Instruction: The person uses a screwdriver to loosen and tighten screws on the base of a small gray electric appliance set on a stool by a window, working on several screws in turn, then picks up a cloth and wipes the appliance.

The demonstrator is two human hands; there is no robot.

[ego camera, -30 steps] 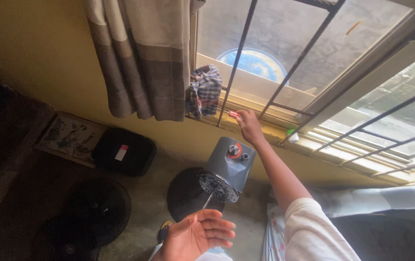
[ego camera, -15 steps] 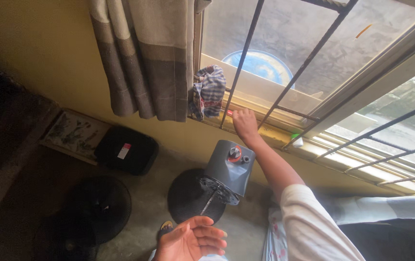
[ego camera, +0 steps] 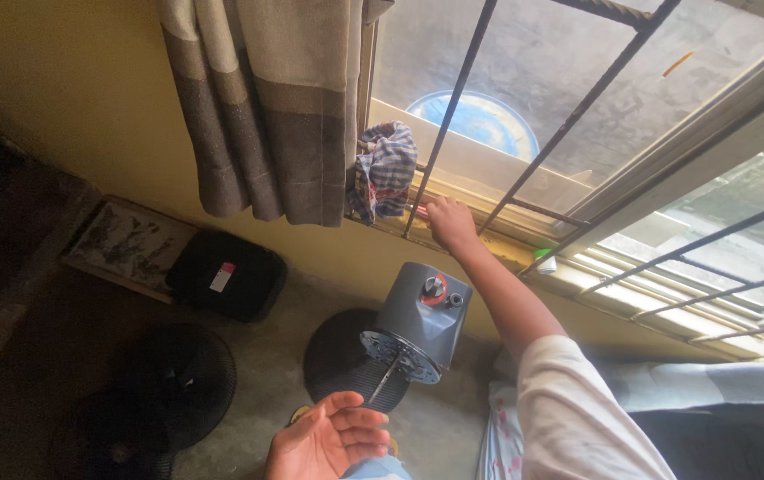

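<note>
At window sill point(ego camera: 488, 233) | right hand point(ego camera: 449, 222) grasping small red object point(ego camera: 421, 211) | left hand point(ego camera: 333, 437) released, palm up

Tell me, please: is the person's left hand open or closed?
Open. The left hand lies palm up with fingers spread, holding nothing, below the grey fan motor.

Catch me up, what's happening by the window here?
A person stands over a stripped fan motor head, its shaft bare, on a round dark base. Their right hand reaches to the window sill, fingers on a small reddish item too small to identify, beside a checked cloth bundled at the bars. Their left hand is open, palm up and empty, below the motor. Fan grilles lie on the floor.
</note>
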